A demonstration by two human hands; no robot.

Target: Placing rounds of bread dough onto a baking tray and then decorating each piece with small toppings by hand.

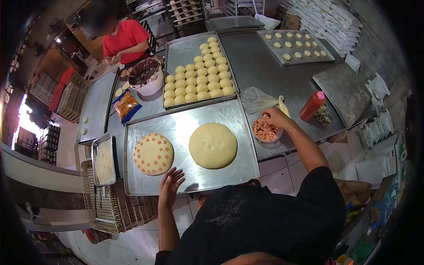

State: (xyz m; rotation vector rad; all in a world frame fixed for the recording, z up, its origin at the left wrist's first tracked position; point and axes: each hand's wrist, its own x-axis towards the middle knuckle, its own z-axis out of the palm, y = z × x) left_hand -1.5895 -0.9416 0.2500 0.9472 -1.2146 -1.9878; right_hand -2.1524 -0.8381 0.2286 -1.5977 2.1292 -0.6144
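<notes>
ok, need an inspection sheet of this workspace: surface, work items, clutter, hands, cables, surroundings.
Surface: grey metal table; shiny metal tray at its near side.
Work items: dotted dough at left, plain dough at right, both on the tray; diced pink pieces in a bowl.
Clutter: red bottle, clear plastic bag, blue-and-orange packet, smeared white bucket.
Hands: left hand open near the dotted dough; right hand at the pink pieces, grip unclear.
Cables: nothing seen.
Surroundings: person in red at far left, stacked sacks at far right.
</notes>
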